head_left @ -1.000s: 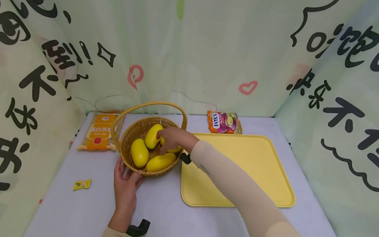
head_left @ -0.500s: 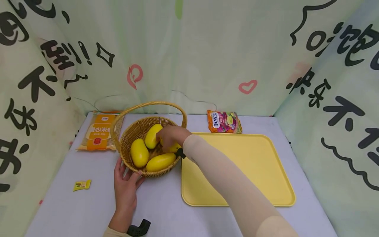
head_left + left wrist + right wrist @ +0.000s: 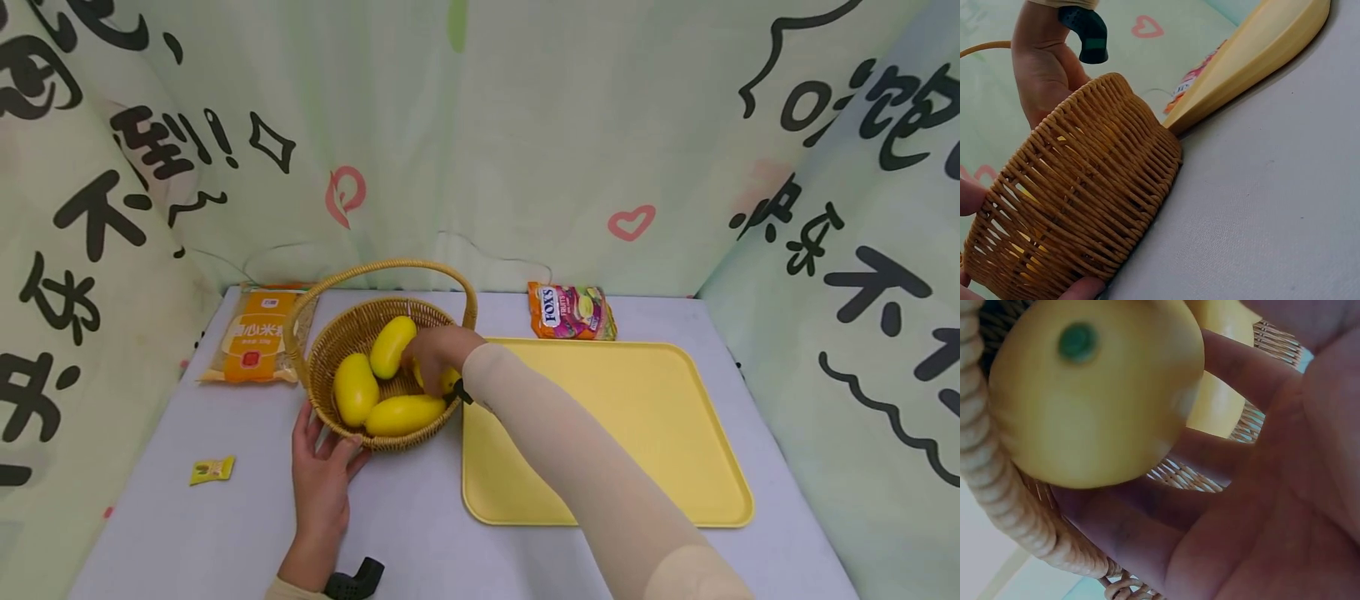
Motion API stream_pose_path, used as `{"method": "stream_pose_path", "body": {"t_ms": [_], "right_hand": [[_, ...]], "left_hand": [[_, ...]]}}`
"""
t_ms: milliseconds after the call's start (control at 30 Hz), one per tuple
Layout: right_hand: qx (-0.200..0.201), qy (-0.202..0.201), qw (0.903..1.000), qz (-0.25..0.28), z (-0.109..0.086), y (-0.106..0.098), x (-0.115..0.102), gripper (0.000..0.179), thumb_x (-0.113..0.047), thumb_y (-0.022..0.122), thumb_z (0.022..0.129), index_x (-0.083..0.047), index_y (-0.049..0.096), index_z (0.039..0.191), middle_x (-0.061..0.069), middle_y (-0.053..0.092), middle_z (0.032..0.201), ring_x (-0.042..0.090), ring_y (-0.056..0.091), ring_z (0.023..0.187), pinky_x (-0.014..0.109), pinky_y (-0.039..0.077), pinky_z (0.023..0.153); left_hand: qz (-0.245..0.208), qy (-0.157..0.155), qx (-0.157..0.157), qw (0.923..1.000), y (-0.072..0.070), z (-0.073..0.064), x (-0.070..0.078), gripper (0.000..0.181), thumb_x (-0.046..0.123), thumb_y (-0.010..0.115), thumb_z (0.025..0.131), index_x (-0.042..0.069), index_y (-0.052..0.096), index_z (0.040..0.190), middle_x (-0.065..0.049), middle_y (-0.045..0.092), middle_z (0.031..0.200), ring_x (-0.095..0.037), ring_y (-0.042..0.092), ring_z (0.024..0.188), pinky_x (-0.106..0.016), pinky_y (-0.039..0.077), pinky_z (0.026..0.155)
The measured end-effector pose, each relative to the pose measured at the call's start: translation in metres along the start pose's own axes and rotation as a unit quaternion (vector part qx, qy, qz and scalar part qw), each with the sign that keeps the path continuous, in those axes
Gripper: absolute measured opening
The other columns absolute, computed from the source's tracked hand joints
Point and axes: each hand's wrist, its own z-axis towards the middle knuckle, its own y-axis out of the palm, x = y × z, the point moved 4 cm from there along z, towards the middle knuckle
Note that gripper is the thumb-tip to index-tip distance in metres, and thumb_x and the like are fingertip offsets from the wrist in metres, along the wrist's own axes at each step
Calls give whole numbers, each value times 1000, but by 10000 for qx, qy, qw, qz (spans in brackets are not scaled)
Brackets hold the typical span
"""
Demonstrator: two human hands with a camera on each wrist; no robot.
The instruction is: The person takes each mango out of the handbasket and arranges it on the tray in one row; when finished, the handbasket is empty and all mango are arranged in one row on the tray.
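A round wicker basket (image 3: 337,333) with a tall arched handle holds several smooth yellow mangoes (image 3: 356,390). My left hand (image 3: 321,487) grips the basket's near left side, thumb at the rim and fingers along the wall. Reaching inside from the right, my right hand (image 3: 441,352) has its fingers curled around a mango (image 3: 1097,406) by the right wall. That mango shows a green stem spot in the right wrist view, and in the head view the hand partly covers it. The left wrist view shows the basket's woven side (image 3: 1085,181) from outside.
A yellow tray (image 3: 637,433) lies right of the basket, under the right forearm. Behind it is a Fox's candy bag (image 3: 572,311). An orange-labelled clear snack bag (image 3: 255,337) lies at back left, and a small yellow wrapped candy (image 3: 212,470) at front left. Printed curtains surround the table.
My right hand has reached deeper into the basket toward its right side and closed around the mango there. The left hand keeps its hold on the basket.
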Motion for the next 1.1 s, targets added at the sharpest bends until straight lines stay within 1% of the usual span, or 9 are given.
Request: {"method": "stream_pose_path", "body": {"t_ms": [200,433,567,667,800,900,967,1033,1100], "right_hand": [[47,-39,9999,82,2,-1,2,68,-9,78,80,-30,62,143,-2,54,147,22,49,117,30,47,70],[163,-78,9997,172,0,-3,5,64,-17,82,80,-32,63,138,3,47,141,24,50,116,33,50,75],[205,-162,9994,209,-3,-5,5,64,-19,83,80,-29,62,139,4,49,141,24,50,118,33,52,77],[274,-140,9987,411,-5,-5,5,65,-21,84,81,-27,61,141,5,49,144,24,51,119,34,57,80],[456,-61,9943,966,-8,-4,7,64,-21,86,79,-28,63,139,7,43,147,25,55,116,37,64,80],[632,-228,9904,1209,-10,-3,8,61,-23,87,78,-30,64,134,10,40,145,25,57,112,36,65,72],[770,-460,9889,1183,-11,-2,9,60,-26,87,78,-30,63,133,12,40,142,26,56,111,33,63,68],[903,-690,9873,1106,-13,-1,10,59,-29,87,78,-30,62,132,14,41,141,26,54,111,31,60,70],[1067,-907,9848,1031,-14,0,11,59,-31,86,79,-29,62,133,14,42,139,26,50,114,31,56,75]], "left_hand": [[8,12,-2,10000,0,0,0,94,-3,63,101,43,15,168,-1,20,176,-28,42,147,-36,63,94],[31,-21,-29,10000,0,-1,-1,94,-2,63,101,43,15,168,1,19,176,-27,41,149,-36,63,95],[34,36,-2,10000,0,-1,0,93,-3,63,101,42,16,168,1,21,175,-27,42,148,-34,63,94],[38,83,6,10000,0,-1,1,93,-2,63,100,42,17,168,1,22,175,-27,43,148,-33,63,93],[56,86,5,9999,0,-1,1,94,-2,64,100,43,16,167,1,21,176,-28,43,148,-34,63,94],[75,50,-2,10000,0,-1,1,94,-2,64,100,44,17,167,2,22,175,-27,43,148,-34,63,94],[90,25,-28,10000,-1,-1,1,94,-3,64,100,43,16,167,1,22,175,-27,43,148,-34,63,93],[72,-14,-61,10000,-1,-1,3,94,-3,64,100,43,17,167,1,23,175,-26,44,146,-33,63,93],[49,-62,-115,9999,-2,-1,4,94,-3,64,100,44,17,167,1,23,175,-24,45,144,-34,63,94]]}}
